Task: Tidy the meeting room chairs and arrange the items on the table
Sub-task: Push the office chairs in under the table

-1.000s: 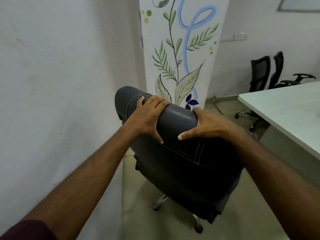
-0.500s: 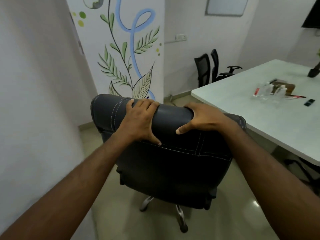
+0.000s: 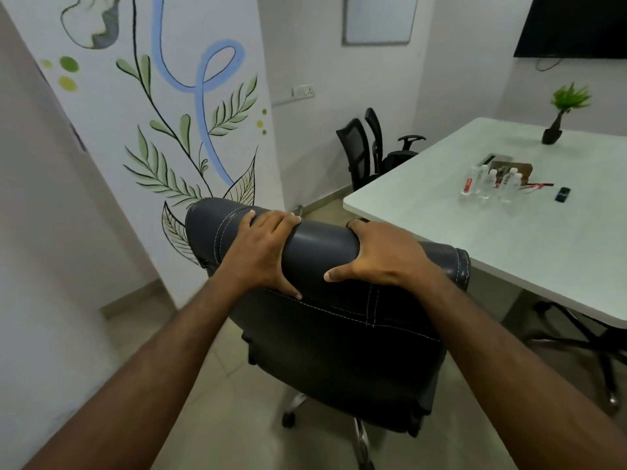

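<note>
A dark leather office chair (image 3: 339, 347) on castors stands in front of me, its back toward me. My left hand (image 3: 261, 252) grips the rolled top of the backrest at its left. My right hand (image 3: 383, 257) grips the same top edge further right, thumb on the near side. The white meeting table (image 3: 549, 252) lies to the right, its near corner close behind the chair. On it sit several small clear bottles (image 3: 488, 184), a brown box (image 3: 515, 171), a red pen (image 3: 539, 186), a small black item (image 3: 563, 194) and a potted plant (image 3: 559, 113).
Two black mesh chairs (image 3: 366, 150) stand against the far wall beyond the table. A star base of another chair (image 3: 597, 347) shows under the table at right. A painted pillar (image 3: 163, 106) rises at left, a white wall (image 3: 44, 232) beside it. Bare floor (image 3: 217, 401) lies below.
The view has swung right: the table with its items and plant has come into sight. The chair has turned with my hands, which keep the same grip on the backrest.
</note>
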Demonstrator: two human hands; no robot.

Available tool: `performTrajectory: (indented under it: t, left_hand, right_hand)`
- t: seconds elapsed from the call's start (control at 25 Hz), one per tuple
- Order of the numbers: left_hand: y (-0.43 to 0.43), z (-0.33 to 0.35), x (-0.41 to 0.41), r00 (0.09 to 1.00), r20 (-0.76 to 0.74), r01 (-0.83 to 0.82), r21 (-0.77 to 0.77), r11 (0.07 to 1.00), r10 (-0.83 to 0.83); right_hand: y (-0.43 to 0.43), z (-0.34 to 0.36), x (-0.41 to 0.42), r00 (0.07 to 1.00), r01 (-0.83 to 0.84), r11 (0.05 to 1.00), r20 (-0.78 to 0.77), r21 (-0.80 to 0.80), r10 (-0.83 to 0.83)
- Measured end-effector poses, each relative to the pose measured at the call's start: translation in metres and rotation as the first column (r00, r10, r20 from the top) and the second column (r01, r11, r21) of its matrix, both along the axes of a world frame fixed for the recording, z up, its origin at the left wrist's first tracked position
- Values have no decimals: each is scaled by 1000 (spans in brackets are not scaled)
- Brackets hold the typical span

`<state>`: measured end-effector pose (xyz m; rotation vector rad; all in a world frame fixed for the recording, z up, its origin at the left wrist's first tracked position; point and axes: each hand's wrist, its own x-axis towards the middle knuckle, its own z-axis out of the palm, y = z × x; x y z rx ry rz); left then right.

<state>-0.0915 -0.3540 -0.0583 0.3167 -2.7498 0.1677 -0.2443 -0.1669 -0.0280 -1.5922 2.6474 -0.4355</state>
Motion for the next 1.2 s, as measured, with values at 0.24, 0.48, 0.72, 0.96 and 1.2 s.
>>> performTrajectory:
  t: [0.24,0.48,0.72,0.96,1.2]
  left_hand:
    - [-68,-9,-51,995,55,80,44,996,-82]
    - [-129,-11,-106,976,33,213,70,975,-216]
    - [-205,-14,-143,917,10,398,50,916,-399]
    - [-266,2,-184,909,53,413,40,910,-414]
    - [-287,-1,-212,954,68,262,284,922,-292]
  right_hand:
    - [-54,-12,-27,992,123,989,-46,79,-120]
    - [-103,-8,-53,969,246,964,-5,97,-247]
    - [-160,-10,-47,905,423,905,21,50,-424]
    - [-219,0,-45,860,510,854,-96,109,-501]
    - [-258,-3,-60,830,556,814,-152,167,-536]
